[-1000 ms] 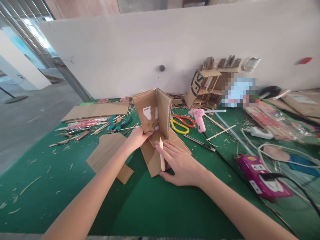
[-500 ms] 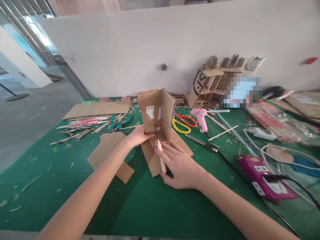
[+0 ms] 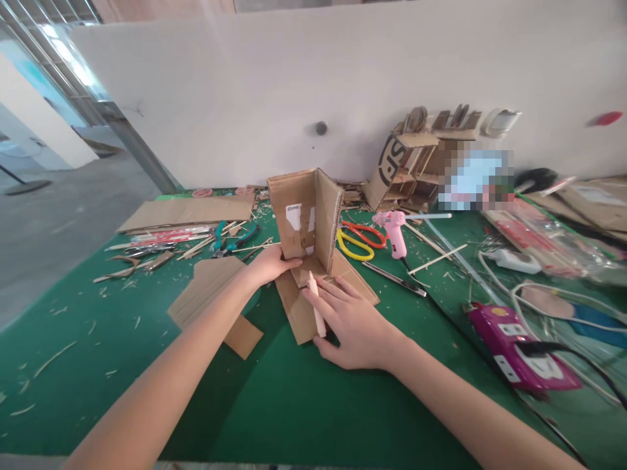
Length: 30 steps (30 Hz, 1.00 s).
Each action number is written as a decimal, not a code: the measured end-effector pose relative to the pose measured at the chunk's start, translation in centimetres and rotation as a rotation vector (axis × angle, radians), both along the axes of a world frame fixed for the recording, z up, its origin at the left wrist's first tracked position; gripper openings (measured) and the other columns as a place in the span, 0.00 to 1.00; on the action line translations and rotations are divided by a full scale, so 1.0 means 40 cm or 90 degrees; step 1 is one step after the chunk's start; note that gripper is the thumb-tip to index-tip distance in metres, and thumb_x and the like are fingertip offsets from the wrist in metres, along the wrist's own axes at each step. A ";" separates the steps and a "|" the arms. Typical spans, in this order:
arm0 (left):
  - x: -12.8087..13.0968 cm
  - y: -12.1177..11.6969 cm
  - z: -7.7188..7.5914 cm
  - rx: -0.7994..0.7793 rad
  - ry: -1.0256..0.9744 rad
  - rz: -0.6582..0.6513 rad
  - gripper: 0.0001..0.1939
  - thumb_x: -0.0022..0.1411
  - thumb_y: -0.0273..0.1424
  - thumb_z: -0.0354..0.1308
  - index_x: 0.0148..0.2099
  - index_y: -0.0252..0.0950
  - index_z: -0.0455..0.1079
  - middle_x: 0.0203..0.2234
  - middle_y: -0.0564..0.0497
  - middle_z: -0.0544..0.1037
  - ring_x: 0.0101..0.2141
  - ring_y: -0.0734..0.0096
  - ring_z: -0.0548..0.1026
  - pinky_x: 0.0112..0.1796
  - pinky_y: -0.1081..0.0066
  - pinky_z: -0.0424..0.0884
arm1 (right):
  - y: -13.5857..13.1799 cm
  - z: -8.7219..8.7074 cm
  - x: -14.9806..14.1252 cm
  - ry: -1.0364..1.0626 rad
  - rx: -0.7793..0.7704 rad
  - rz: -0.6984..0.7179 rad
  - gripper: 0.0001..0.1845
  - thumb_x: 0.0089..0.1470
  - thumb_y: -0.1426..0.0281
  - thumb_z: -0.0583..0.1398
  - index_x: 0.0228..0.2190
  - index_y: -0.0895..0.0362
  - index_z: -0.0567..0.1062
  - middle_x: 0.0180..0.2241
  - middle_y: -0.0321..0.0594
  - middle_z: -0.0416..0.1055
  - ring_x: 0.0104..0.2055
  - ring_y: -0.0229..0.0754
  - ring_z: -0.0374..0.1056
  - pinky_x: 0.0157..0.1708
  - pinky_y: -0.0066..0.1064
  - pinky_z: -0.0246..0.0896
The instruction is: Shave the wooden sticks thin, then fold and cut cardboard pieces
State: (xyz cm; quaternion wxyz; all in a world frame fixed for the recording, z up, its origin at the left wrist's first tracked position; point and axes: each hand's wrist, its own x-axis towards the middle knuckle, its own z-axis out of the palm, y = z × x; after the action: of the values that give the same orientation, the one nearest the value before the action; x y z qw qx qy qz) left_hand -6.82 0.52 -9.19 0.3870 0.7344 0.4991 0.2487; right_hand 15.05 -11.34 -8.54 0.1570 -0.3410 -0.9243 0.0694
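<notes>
An upright cardboard corner piece (image 3: 296, 225), two walls meeting at an angle, stands on a flat cardboard sheet (image 3: 295, 312). My left hand (image 3: 271, 264) grips the corner piece low on its left side, thumb at the front; its other fingers are mostly hidden. My right hand (image 3: 355, 323) lies over the sheet, fingers stretched towards the foot of the corner piece. A pale pink pen-like stick (image 3: 317, 310), tapered at its top, is held between that hand's thumb and index finger. Left of the sheet lies a cut cardboard scrap (image 3: 196, 294), partly behind my left forearm.
Scissors (image 3: 355, 251), a pink glue gun (image 3: 392, 232) and a metal-bladed knife (image 3: 394, 279) lie to the right. A purple power strip (image 3: 519, 349) with cables is further right. Pliers (image 3: 235, 238) and wooden sticks lie left; a cardboard shelf model (image 3: 404, 166) stands behind.
The view has shifted very slightly. Both hands, the corner piece and the pink stick keep their places relative to one another.
</notes>
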 end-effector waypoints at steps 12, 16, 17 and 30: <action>0.013 -0.026 0.044 -0.023 0.018 -0.009 0.27 0.53 0.44 0.61 0.52 0.38 0.71 0.51 0.49 0.75 0.52 0.54 0.72 0.50 0.62 0.68 | 0.003 0.002 -0.003 0.005 -0.012 -0.004 0.39 0.50 0.60 0.56 0.60 0.63 0.56 0.60 0.55 0.58 0.64 0.52 0.48 0.64 0.47 0.36; 0.021 -0.017 0.055 -0.030 0.014 -0.037 0.29 0.48 0.40 0.66 0.52 0.38 0.71 0.51 0.49 0.75 0.53 0.53 0.71 0.51 0.62 0.68 | 0.007 0.004 0.004 0.035 -0.024 0.011 0.41 0.50 0.59 0.58 0.61 0.62 0.54 0.59 0.55 0.59 0.64 0.54 0.48 0.62 0.49 0.38; 0.022 -0.014 0.055 -0.031 0.008 -0.046 0.29 0.48 0.40 0.66 0.53 0.38 0.70 0.52 0.50 0.74 0.53 0.54 0.70 0.52 0.62 0.67 | 0.008 0.003 0.010 0.060 -0.034 0.014 0.43 0.49 0.56 0.59 0.61 0.61 0.53 0.58 0.55 0.60 0.63 0.54 0.50 0.61 0.50 0.41; 0.011 -0.002 0.036 -0.055 -0.033 -0.101 0.28 0.52 0.38 0.63 0.55 0.39 0.68 0.54 0.51 0.73 0.54 0.59 0.70 0.55 0.64 0.64 | 0.060 0.054 0.017 0.431 -0.486 -0.092 0.12 0.60 0.58 0.52 0.38 0.54 0.66 0.23 0.30 0.65 0.25 0.34 0.62 0.23 0.26 0.57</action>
State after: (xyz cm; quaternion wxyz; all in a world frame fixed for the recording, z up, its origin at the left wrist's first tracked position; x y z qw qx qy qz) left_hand -6.37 0.44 -7.74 0.4499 0.7476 0.4390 0.2144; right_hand 15.72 -8.95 -6.39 0.3161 -0.3954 -0.7048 0.4970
